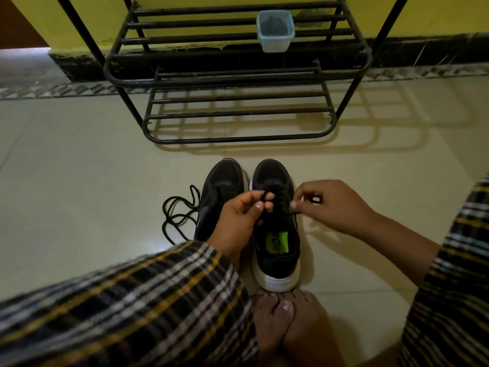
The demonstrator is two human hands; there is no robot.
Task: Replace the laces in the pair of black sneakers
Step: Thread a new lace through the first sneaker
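Observation:
Two black sneakers with white soles stand side by side on the floor, toes pointing away from me. The right sneaker (275,250) shows a green insole label and has a black lace (274,192) threaded through its eyelets. My left hand (238,215) pinches one end of that lace above the shoe's tongue. My right hand (333,205) pinches the other end at the shoe's right side. The left sneaker (221,186) is partly hidden behind my left wrist. A loose black lace (180,213) lies coiled on the floor to its left.
A black metal shoe rack (238,83) stands against the yellow wall just beyond the sneakers, with a small plastic container (275,31) on a shelf. My bare feet (285,321) rest right behind the right sneaker's heel. Pale floor tiles (79,181) spread to both sides.

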